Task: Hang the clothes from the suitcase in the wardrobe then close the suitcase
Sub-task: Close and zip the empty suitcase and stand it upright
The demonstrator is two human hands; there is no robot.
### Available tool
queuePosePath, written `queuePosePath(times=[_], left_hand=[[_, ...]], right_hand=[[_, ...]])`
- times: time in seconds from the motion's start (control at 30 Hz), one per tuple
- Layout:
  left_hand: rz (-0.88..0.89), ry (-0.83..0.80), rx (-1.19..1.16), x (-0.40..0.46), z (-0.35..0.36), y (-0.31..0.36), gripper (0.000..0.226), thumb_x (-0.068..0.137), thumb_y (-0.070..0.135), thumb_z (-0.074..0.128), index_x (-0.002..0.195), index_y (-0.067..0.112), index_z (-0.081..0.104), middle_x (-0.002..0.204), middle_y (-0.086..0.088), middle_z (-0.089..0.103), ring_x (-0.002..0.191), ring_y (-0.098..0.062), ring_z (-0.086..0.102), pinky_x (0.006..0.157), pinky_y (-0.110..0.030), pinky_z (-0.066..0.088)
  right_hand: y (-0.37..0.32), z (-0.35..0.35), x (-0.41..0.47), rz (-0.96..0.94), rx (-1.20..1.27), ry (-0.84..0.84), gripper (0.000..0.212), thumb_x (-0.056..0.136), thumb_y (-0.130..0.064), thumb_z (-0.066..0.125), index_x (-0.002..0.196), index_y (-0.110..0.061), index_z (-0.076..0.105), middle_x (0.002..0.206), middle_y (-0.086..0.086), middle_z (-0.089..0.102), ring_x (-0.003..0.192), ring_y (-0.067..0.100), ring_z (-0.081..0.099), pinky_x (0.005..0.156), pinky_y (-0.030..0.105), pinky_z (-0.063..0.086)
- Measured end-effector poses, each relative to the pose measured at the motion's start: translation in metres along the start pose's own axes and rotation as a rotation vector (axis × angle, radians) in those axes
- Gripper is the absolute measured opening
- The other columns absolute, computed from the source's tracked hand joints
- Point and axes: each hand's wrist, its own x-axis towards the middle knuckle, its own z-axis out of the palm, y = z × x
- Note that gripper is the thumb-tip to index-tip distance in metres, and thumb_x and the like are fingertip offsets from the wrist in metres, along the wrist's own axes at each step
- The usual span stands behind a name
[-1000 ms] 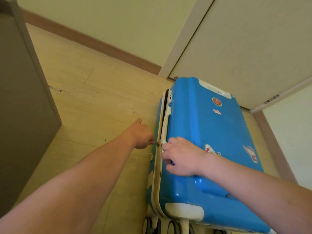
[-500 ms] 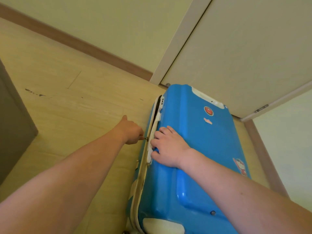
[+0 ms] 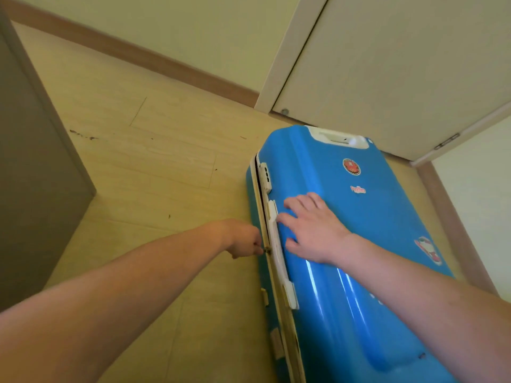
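left grip (image 3: 246, 241) pinching zipper pull (image 3: 266, 251) | right hand (image 3: 309, 228) flat — one suitcase (image 3: 359, 272)

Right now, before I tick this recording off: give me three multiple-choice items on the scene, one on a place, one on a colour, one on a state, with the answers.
1. Where does the right hand rest?
A. flat on top of the suitcase
B. on the floor
C. on the door

2. What colour is the suitcase shell?
A. red
B. blue
C. black

3. What is the left hand doing?
A. lying open on the floor
B. pinching a small zip pull at the suitcase seam
C. holding a hanger

Answers: 1 A, the palm and spread fingers lie on the lid beside the white side handle. 2 B, the shell is bright blue with white trim. 3 B, the fingers are closed at the seam on a small dark pull.
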Motion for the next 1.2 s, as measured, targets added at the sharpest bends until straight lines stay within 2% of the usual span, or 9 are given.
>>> queuePosePath(times=[0.03, 0.1, 0.17, 0.4, 0.6, 0.8, 1.07, 1.13, 1.2], left_hand=[[0.000, 0.005, 0.039, -0.001, -0.001, 0.001, 0.032, 0.100, 0.041, 0.041, 0.087, 0.021, 0.062, 0.087, -0.004, 0.068, 0.079, -0.023, 0.061, 0.077, -0.035, 0.050], [0.006, 0.023, 0.107, -0.002, -0.004, 0.001, 0.034, 0.101, 0.043, 0.039, 0.104, 0.019, 0.064, 0.100, -0.003, 0.067, 0.088, -0.023, 0.060, 0.082, -0.035, 0.048], [0.002, 0.052, 0.172, -0.002, -0.009, -0.002, 0.036, 0.102, 0.043, 0.037, 0.114, 0.022, 0.063, 0.112, 0.000, 0.066, 0.100, -0.023, 0.060, 0.096, -0.039, 0.043], [-0.203, 0.227, 0.206, 0.015, -0.048, -0.032, 0.030, 0.102, 0.041, 0.034, 0.108, 0.034, 0.063, 0.103, 0.005, 0.066, 0.099, -0.021, 0.059, 0.109, -0.055, 0.019], [-0.411, 0.335, 0.190, 0.040, -0.067, -0.053, 0.027, 0.101, 0.039, 0.035, 0.099, 0.031, 0.061, 0.093, 0.003, 0.063, 0.092, -0.024, 0.058, 0.104, -0.053, 0.022], [-0.382, 0.343, 0.057, 0.037, -0.057, -0.055, 0.023, 0.102, 0.036, 0.034, 0.098, 0.032, 0.056, 0.110, 0.005, 0.066, 0.103, -0.021, 0.059, 0.103, -0.050, 0.023], [-0.435, 0.267, 0.114, 0.018, -0.050, -0.038, 0.027, 0.101, 0.033, 0.036, 0.109, 0.026, 0.061, 0.110, 0.003, 0.066, 0.104, -0.023, 0.059, 0.102, -0.049, 0.029], [-0.452, 0.152, 0.116, 0.014, -0.051, -0.028, 0.025, 0.097, 0.022, 0.046, 0.117, 0.022, 0.062, 0.108, -0.001, 0.065, 0.101, -0.026, 0.060, 0.095, -0.049, 0.039], [-0.450, 0.055, 0.095, 0.012, -0.059, -0.023, 0.034, 0.093, 0.012, 0.059, 0.127, 0.011, 0.058, 0.120, -0.008, 0.062, 0.108, -0.031, 0.059, 0.088, -0.047, 0.049]], right_hand=[[0.005, 0.003, 0.002, 0.121, 0.018, -0.060, 0.061, 0.087, -0.050, 0.039, 0.143, -0.027, 0.040, 0.150, 0.010, 0.028, 0.141, 0.032, 0.021, 0.118, 0.050, 0.006], [0.012, 0.008, 0.007, 0.280, 0.064, -0.134, 0.080, 0.088, -0.062, 0.037, 0.155, -0.031, 0.005, 0.162, 0.006, -0.006, 0.149, 0.028, -0.011, 0.117, 0.056, -0.009], [0.012, 0.013, 0.007, 0.302, 0.096, -0.105, 0.086, 0.087, -0.064, 0.034, 0.155, -0.030, -0.007, 0.162, 0.006, -0.017, 0.149, 0.023, -0.017, 0.118, 0.055, -0.009], [0.011, 0.018, 0.002, 0.294, 0.120, -0.040, 0.084, 0.089, -0.061, 0.030, 0.155, -0.028, -0.009, 0.162, 0.005, -0.018, 0.149, 0.019, -0.016, 0.119, 0.052, -0.010], [0.011, 0.021, 0.003, 0.287, 0.159, 0.000, 0.085, 0.088, -0.060, 0.033, 0.156, -0.027, -0.006, 0.162, 0.006, -0.016, 0.150, 0.020, -0.014, 0.119, 0.052, -0.011], [0.008, 0.020, 0.001, 0.295, 0.194, 0.024, 0.087, 0.085, -0.059, 0.036, 0.156, -0.027, -0.004, 0.163, 0.004, -0.014, 0.150, 0.019, -0.012, 0.118, 0.053, -0.011], [0.004, 0.016, -0.018, 0.228, 0.272, 0.030, 0.093, 0.085, -0.065, 0.044, 0.156, -0.028, -0.003, 0.163, -0.002, -0.012, 0.150, 0.014, -0.012, 0.119, 0.050, -0.013], [0.006, 0.014, -0.017, 0.305, 0.312, 0.037, 0.099, 0.083, -0.071, 0.045, 0.155, -0.028, -0.008, 0.163, -0.002, -0.016, 0.149, 0.018, -0.016, 0.119, 0.050, -0.012], [0.010, 0.009, -0.010, 0.544, 0.447, 0.047, 0.105, 0.081, -0.077, 0.043, 0.154, -0.025, -0.013, 0.161, 0.002, -0.021, 0.148, 0.027, -0.018, 0.119, 0.051, -0.010]])
